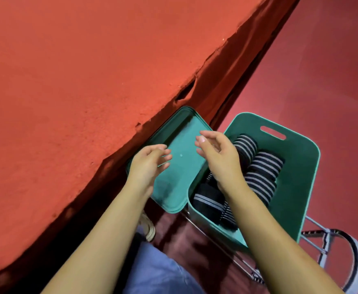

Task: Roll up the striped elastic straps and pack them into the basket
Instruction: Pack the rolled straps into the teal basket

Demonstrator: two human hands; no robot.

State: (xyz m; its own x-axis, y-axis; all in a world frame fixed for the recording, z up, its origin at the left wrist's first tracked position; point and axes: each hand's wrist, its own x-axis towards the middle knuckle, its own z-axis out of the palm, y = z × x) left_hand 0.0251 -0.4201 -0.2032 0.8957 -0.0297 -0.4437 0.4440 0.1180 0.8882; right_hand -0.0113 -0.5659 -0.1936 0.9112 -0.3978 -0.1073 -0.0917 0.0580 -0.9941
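At 5 o'clock, basket (301, 187) holds rolls (263, 172); left hand (148, 166) and right hand (218, 151) loose, empty, over lid (184, 132). Likely next: lidding.

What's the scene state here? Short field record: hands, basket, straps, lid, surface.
left hand: over the lid, fingers loosely curled, holding nothing
right hand: above the lid's edge and the basket, fingers relaxed, holding nothing
basket: green, handle slot in its wall, open top
rolled striped straps: several, black with grey stripes, packed inside the basket
lid: green, lying flat beside the basket, under the table edge
table cover: red cloth
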